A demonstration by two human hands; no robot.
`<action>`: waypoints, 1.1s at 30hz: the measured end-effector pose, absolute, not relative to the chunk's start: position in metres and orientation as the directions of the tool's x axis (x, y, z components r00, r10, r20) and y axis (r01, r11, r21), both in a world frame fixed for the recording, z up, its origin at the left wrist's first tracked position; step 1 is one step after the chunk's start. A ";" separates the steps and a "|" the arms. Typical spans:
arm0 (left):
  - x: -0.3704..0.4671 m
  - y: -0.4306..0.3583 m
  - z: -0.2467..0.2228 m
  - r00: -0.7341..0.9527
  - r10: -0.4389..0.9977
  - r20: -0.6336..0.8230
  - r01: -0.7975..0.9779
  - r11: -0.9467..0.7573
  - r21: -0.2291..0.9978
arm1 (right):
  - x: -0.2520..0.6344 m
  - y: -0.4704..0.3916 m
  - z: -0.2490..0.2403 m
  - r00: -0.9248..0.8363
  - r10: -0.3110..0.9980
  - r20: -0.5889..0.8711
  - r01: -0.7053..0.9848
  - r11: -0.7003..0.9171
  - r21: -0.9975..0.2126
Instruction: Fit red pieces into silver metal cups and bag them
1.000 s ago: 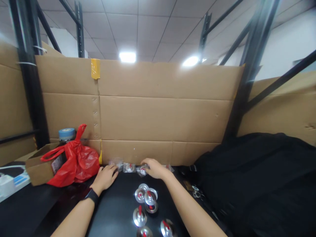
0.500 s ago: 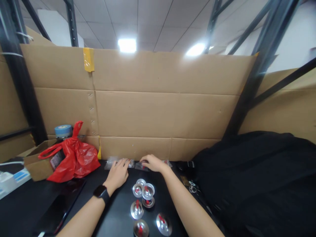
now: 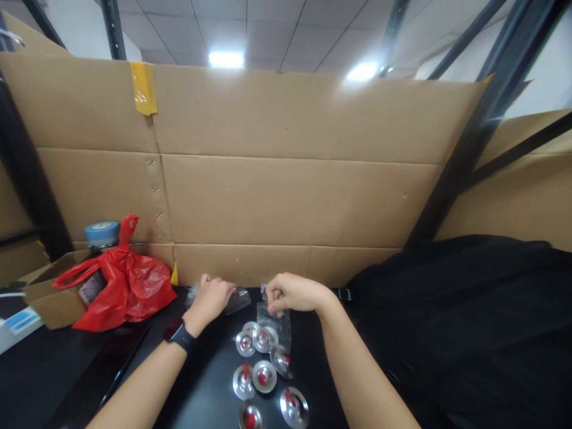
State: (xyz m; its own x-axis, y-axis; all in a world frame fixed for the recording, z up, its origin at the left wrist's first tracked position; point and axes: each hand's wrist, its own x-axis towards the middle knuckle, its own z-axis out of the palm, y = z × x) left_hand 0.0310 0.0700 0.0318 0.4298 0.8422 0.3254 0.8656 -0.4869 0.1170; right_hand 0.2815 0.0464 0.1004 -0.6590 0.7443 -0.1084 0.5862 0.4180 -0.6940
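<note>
Several round silver metal discs with red centres, one of them a disc (image 3: 264, 376) in the middle, lie on the black table (image 3: 201, 393). My right hand (image 3: 286, 293) pinches a clear plastic bag (image 3: 279, 328) that hangs down behind the discs; one tilted disc (image 3: 281, 361) is at the bag's lower end, and whether it is inside I cannot tell. My left hand (image 3: 211, 301), with a dark watch on the wrist, is curled at the back left, its fingertips at another clear bag (image 3: 238, 300). What its fingers grip is too small to make out.
On the left are a red plastic bag (image 3: 134, 289), an open cardboard box (image 3: 58, 298), a blue-lidded container (image 3: 102, 234) and a dark flat device (image 3: 107, 357). Black cloth (image 3: 469, 328) fills the right. A cardboard wall (image 3: 277, 202) closes off the back.
My right hand has closed and now holds up a clear bag. A tilted disc shows at its lower end, and the discs are arranged differently. My left hand has curled its fingers. The view has shifted slightly.
</note>
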 end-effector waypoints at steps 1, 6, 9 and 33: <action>0.031 0.068 0.040 0.437 0.838 0.326 0.848 -0.505 0.161 | 0.283 0.047 0.101 -0.653 0.751 -0.098 0.584 0.417 -0.696; 0.036 0.057 0.075 0.427 0.868 0.253 0.782 -0.495 0.379 | 0.295 0.046 0.111 -0.636 0.772 -0.026 0.586 0.460 -0.667; 0.043 0.049 0.085 0.408 0.896 0.175 0.753 -0.439 0.490 | 0.300 0.044 0.116 -0.635 0.772 0.004 0.590 0.488 -0.643; 0.058 0.036 0.090 0.431 0.875 0.219 0.258 -0.352 0.900 | 0.307 0.026 0.132 -0.687 0.725 0.048 0.529 0.545 -0.651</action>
